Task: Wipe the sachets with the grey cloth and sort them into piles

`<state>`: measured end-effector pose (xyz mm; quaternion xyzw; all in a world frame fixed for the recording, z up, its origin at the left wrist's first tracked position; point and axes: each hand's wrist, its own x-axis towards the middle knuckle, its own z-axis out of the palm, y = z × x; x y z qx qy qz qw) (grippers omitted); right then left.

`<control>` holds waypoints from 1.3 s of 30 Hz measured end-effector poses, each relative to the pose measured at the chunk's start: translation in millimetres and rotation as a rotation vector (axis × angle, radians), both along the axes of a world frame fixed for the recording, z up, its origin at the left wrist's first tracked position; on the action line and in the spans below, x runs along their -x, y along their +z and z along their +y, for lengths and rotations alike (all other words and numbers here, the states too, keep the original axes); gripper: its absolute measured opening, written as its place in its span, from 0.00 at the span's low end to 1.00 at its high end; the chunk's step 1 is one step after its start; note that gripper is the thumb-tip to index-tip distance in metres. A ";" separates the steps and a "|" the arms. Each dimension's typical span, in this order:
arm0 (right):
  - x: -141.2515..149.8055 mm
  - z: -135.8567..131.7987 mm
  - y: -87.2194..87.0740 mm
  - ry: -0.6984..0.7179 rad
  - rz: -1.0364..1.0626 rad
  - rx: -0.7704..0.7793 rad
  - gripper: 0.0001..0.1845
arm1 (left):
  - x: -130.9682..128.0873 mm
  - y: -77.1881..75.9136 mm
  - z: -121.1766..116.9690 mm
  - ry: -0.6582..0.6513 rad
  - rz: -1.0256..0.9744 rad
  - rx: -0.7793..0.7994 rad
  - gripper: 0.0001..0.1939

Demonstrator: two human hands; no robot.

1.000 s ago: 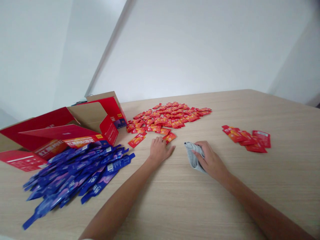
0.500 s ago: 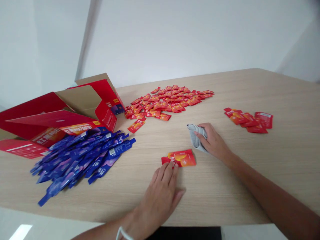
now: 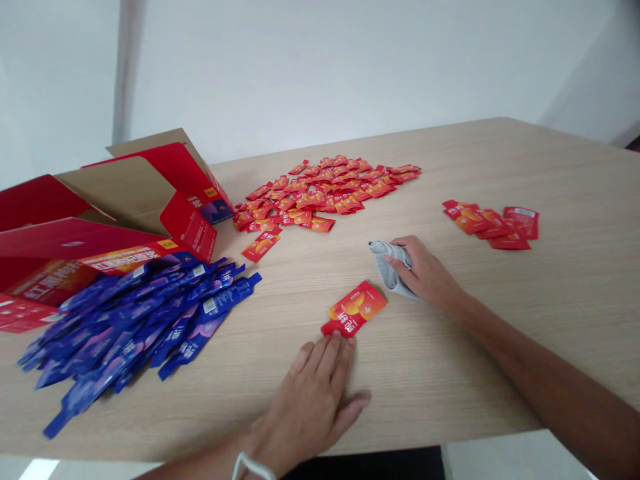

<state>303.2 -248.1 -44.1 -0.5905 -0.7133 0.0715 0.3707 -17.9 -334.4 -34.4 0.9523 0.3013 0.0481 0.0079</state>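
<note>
The left hand (image 3: 315, 393) lies flat on the table (image 3: 450, 373) near its front edge, fingers spread and straight, gripping nothing. Its fingertips (image 3: 336, 341) just touch the near end of a red sachet (image 3: 354, 309), which lies flat and slantwise on the wood between the two hands. The print on the sachet is too small to read. A white band at the left wrist is cut off by the bottom of the view.

The right hand (image 3: 425, 273) rests farther back, closed on a grey cloth (image 3: 387, 267). Only the cloth's left part shows; the rest is hidden under the fingers and palm, so its full shape cannot be told. The cloth lies just beside the far corner of the sachet; whether they touch cannot be made out. The right forearm runs off the lower right corner.

Behind the sachet a wide red pile (image 3: 327, 190) of like sachets is spread out, with one stray (image 3: 261, 244) at its near left. A small red stack (image 3: 493, 221) lies well apart to the right. On the left a heap of blue packs (image 3: 145, 320) overlaps itself, so single packs are hard to count. Behind it an opened red box (image 3: 125, 200) is cut off by the left edge, its inside mostly hidden by its flaps.
</note>
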 end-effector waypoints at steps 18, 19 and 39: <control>43.2 -23.9 17.4 0.191 -0.040 -0.013 0.14 | -4.5 -4.4 -6.4 -0.103 -0.009 -0.213 0.29; 48.0 -27.3 19.7 0.210 -0.055 -0.009 0.15 | -4.7 -6.3 -7.4 -0.110 -0.011 -0.235 0.30; 62.7 -5.6 25.2 0.129 -0.354 0.104 0.20 | -6.5 -3.2 -4.0 -0.200 -0.044 -0.240 0.46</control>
